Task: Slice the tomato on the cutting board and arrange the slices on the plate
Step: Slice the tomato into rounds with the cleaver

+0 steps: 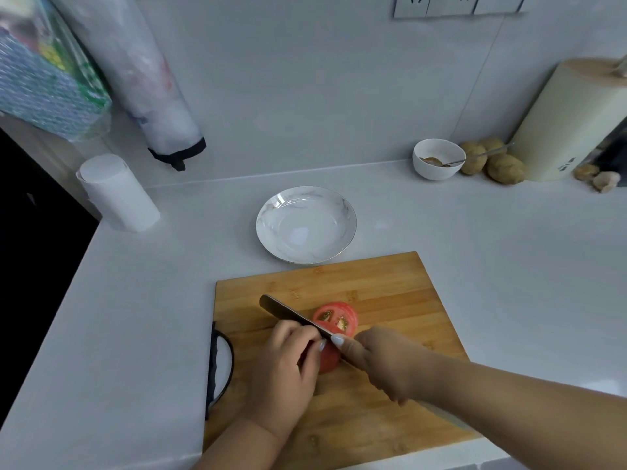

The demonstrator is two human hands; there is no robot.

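Bamboo cutting board carries the tomato, cut slice lying beside it. Soft, wet, slippery: hold the uncut end. Plate holds nothing; small bowl has brown paste, spoon. Left hand curls round tomato; right hand grips knife.

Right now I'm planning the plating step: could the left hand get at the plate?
Probably yes: the plate sits just beyond the cutting board, nothing between; the left hand first releases the tomato.
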